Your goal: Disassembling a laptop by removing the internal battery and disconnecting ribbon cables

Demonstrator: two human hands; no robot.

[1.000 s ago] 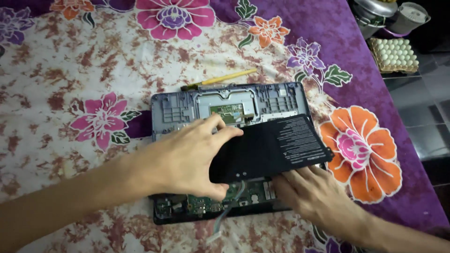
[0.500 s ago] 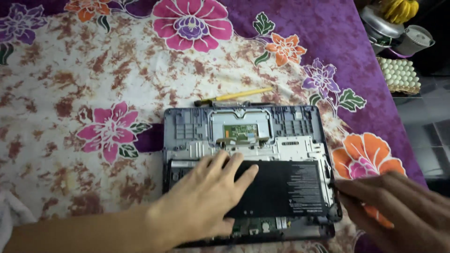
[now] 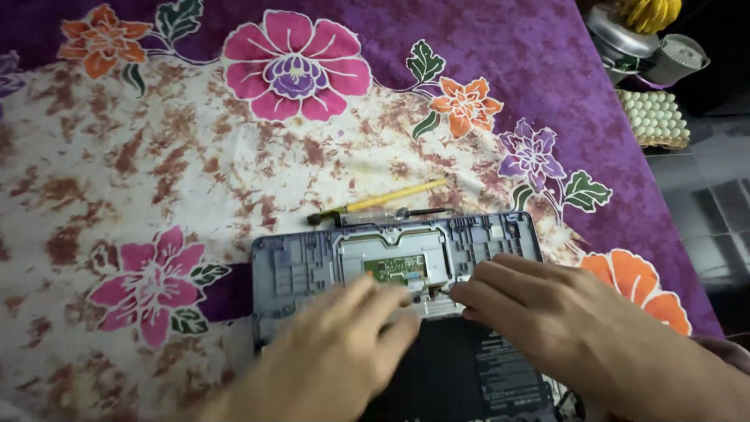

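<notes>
1. My left hand (image 3: 336, 355) lies flat and open, fingers spread over the upper edge of the black battery (image 3: 461, 375); it presses down and grips nothing.
2. My right hand (image 3: 539, 316) is loosely curled, its fingertips (image 3: 461, 293) meeting a small wire at the battery's top edge. Whether they actually pinch it I cannot tell.
3. The battery sits in the lower bay of the opened laptop (image 3: 312, 266). I judge it a stiff, fairly dense slab with smooth skin, best taken by its long edges, never bent or jabbed.
4. The wire and the small green circuit board (image 3: 394, 270) just above look fragile; I would pull there only gently.
5. The laptop shell is thin plastic, likely to slide on the soft flowered cloth (image 3: 156, 156).
6. A yellow-handled screwdriver (image 3: 379, 203) lies just beyond the far edge. There is open cloth to the left; to the right, the bed's edge is near, with an egg tray (image 3: 652, 117) past it.
</notes>
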